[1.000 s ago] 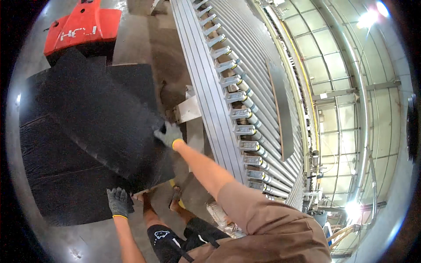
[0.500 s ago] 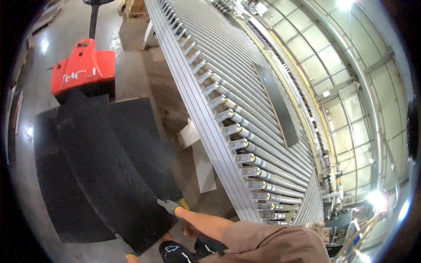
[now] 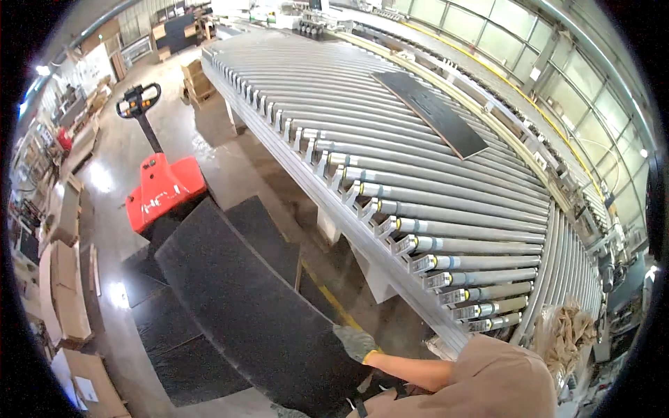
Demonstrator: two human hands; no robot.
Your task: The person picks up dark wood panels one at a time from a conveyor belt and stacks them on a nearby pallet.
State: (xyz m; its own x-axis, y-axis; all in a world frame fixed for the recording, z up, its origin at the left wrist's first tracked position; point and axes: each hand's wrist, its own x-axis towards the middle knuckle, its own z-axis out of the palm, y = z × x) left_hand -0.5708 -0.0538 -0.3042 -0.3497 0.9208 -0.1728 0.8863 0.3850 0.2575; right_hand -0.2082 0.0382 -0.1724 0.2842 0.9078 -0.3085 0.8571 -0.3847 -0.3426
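Grip matters most here: the right hand [image 3: 357,343], gloved, closes on the near edge of a long black mat [image 3: 251,306] that runs away from it to the upper left, above the stack [image 3: 174,348] of like mats below and to the left. The mat looks wide and limp, so a hold at one edge would likely let it sag; support from both sides and a level lift would keep it from dragging. The roller conveyor [image 3: 432,209] lies just right of the hand, another mat [image 3: 432,111] far up it. A red pallet truck [image 3: 164,188] stands beyond the mat's far end. The left hand is out of view, its state unknown, and the mat's near corner is cut off.
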